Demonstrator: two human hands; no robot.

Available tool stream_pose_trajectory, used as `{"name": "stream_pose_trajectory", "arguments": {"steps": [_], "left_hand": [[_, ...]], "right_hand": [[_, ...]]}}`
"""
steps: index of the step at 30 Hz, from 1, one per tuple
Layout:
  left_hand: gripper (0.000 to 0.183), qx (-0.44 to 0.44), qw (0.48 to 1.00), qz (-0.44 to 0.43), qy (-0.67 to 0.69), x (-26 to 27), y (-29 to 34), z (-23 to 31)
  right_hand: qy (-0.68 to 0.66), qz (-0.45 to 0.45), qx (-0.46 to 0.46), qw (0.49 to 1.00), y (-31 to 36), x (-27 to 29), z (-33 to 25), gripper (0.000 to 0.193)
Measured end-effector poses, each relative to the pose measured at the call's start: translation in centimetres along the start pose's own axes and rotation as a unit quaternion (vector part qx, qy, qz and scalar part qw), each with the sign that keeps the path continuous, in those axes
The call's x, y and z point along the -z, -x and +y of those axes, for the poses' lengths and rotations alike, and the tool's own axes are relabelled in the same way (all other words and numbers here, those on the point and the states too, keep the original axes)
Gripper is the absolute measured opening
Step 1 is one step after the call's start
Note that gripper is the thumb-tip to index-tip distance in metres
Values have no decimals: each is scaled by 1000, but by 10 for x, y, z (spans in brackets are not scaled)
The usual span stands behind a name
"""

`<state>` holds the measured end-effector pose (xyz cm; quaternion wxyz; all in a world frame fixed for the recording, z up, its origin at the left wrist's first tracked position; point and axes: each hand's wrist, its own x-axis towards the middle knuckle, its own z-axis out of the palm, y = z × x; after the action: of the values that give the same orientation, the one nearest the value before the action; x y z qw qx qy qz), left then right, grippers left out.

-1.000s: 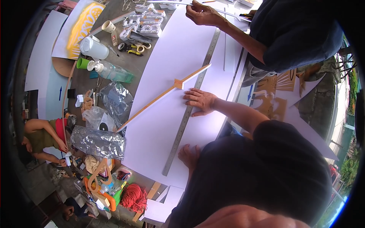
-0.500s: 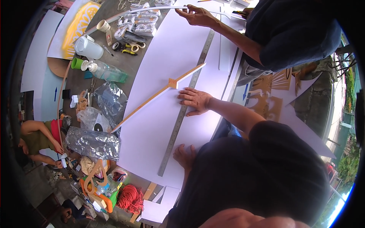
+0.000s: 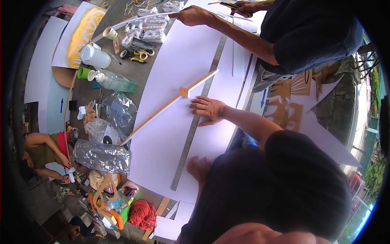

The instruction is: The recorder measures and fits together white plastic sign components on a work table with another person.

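- A long metal ruler point(image 3: 186, 150) lies on a broad white sheet point(image 3: 170, 61), held down by a worker's right hand point(image 3: 209, 110).
- As far as progress can be judged, the ruler is set in place and steadied; any drawn line or cut along its edge is too fine to make out, so how much is left cannot be told.
- The right hand is palm down, fingers spread and pinching nothing; it covers the ruler near mid-length, its fingertips reaching past the far edge onto the sheet.
- The left hand point(image 3: 198, 168) rests on the sheet beside the worker's body, near the ruler's lower end but apart from it; how far its fingers are spread cannot be told.
- An angled strip point(image 3: 156, 114), brown along one edge and white along its side, crosses the ruler just beyond the right hand, without touching that hand.
- At the sheet's upper end, a co-worker point(image 3: 308, 36) grasps a long pale strip point(image 3: 134, 18).
- Clear bags point(image 3: 101, 156) and a pump bottle point(image 3: 118, 81) sit off the sheet's far edge.
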<state>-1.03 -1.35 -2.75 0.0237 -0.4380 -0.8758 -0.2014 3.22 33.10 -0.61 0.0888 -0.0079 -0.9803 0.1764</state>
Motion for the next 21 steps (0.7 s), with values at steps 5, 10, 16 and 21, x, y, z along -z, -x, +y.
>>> {"name": "stream_pose_trajectory", "arguments": {"steps": [5,10,16,21], "left_hand": [[47,-12,1000,4,-10,-2,0,-2],[48,-15,1000,6,-10,-3,0,-2],[48,-14,1000,10,-10,-2,3,-5],[48,2,1000,-24,-1,-3,3,-3]], "right_hand": [[-6,-14,-5,1000,-1,0,0,61],[-1,-12,0,1000,-2,2,1,62],[-12,-11,4,1000,-2,3,-3,61],[-12,-14,-2,1000,0,5,-1,60]]}}
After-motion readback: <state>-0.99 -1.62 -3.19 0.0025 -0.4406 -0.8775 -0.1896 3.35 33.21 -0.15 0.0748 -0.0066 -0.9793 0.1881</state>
